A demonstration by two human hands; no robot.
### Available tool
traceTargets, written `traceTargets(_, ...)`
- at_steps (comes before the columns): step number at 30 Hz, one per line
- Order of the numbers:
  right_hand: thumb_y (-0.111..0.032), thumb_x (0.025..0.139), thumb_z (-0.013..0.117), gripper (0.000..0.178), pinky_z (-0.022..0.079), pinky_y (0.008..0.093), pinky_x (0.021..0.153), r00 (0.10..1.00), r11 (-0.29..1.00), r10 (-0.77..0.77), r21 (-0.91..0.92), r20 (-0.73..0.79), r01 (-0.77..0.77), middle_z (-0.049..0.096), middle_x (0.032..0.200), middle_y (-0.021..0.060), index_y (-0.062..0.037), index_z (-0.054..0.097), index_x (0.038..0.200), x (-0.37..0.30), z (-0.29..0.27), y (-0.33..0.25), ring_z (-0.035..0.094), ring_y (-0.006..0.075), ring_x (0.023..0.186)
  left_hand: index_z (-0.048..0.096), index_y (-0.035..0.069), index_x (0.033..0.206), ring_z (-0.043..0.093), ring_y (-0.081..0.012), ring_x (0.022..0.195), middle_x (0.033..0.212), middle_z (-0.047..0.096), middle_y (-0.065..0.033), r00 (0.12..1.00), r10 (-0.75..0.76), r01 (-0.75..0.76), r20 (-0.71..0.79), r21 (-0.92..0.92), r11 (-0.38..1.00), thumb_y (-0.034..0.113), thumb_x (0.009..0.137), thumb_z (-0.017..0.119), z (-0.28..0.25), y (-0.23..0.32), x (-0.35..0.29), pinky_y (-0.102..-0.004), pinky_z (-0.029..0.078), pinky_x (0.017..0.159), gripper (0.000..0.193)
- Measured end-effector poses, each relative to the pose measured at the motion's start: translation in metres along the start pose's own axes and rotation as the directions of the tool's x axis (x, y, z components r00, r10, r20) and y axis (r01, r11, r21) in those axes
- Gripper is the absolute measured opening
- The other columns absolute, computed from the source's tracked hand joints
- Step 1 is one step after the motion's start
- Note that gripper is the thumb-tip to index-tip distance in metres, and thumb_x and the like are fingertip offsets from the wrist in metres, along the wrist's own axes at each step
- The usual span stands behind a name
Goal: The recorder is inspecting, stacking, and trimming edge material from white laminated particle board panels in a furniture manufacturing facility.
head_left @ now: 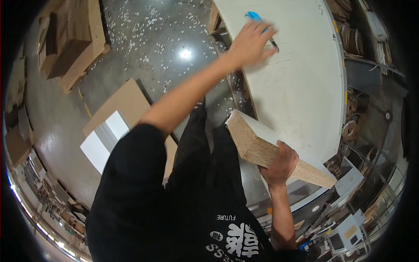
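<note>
My left hand (254, 43), blurred by motion, reaches over the pale worktable (301, 87) with its fingers and thumb spread. Beneath those fingers is a slim hand tool with a bright blue handle (252, 16) and a dark tip; the hand hides its middle, so its exact kind is unclear. My right hand (281, 166) grips the speckled brown edge of a thick chipboard piece (257, 144) with a white face. That piece is tilted at the table's near end, close to my legs, one corner pointing left.
White scraps litter the grey floor (148, 48) left of the table. A flat cardboard sheet (126, 100) lies there with a white folded piece (102, 139) on it. Stacked cardboard (72, 39) sits on a pallet at far left. Rolls (350, 129) and shelving line the right.
</note>
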State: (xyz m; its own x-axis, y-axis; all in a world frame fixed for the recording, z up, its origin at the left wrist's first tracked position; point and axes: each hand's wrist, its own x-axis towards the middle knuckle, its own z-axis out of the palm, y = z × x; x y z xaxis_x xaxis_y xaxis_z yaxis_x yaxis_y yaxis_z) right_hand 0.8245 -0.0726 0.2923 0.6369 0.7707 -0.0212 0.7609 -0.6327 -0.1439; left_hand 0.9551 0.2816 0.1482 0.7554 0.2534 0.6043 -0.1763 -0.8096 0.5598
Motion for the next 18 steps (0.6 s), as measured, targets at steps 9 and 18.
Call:
traceTargets(9, -0.016, 0.045, 0.091, 0.099, 0.039, 0.049, 0.105, 0.993, 0.994, 0.095, 0.056, 0.066, -0.098, 0.058, 0.127, 0.0122, 0.0002, 0.058, 0.137, 0.0, -0.002, -0.003, 0.055, 0.0355, 0.117, 0.065, 0.009, 0.119, 0.065, -0.0323, 0.115, 0.116, 0.065, -0.0123, 0.945, -0.012, -0.097, 0.326, 0.315, 0.944, 0.023, 0.094, 0.07, 0.04, -0.078, -0.025, -0.0464, 0.047, 0.107, 0.029)
traceTargets(18, -0.056, 0.073, 0.086, 0.094, 0.038, 0.0518, 0.104, 0.993, 0.999, 0.032, -0.01, 0.117, -0.031, 0.061, 0.129, 0.019, -0.0006, 0.053, 0.142, -0.001, 0.001, 0.007, 0.054, 0.0388, 0.118, 0.055, 0.003, 0.127, 0.072, -0.0284, 0.089, 0.098, 0.073, -0.0159, 0.411, -0.83, 0.904, 0.376, -0.287, 0.318, 0.015, 0.098, 0.074, -0.069, 0.094, -0.306, -0.0433, 0.056, 0.082, 0.037)
